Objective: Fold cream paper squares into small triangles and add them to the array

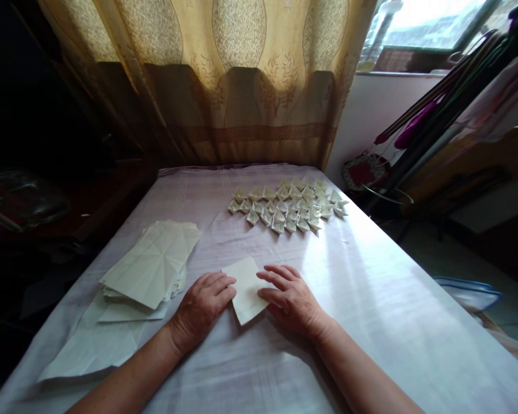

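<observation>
A small pale sheet of paper (247,290) lies on the cloth-covered table between my hands, turned at an angle. My left hand (205,305) grips its left edge, fingers close together and the thumb by the edge. On the opposite side, my right hand (291,299) holds the right edge, its upper fingers a little apart and the lower ones partly hidden. To the left rests a stack of creased paper sheets (157,259), with a larger sheet (95,339) partly beneath it. Beyond my hands stand several small folded paper boats (280,207) in rows.
A pale checked cloth (371,345) covers the table. Yellow patterned curtains (242,86) hang at its far edge. Off the right side are hanging bags and straps (414,115) and a blue-rimmed plastic container (468,293) lower down.
</observation>
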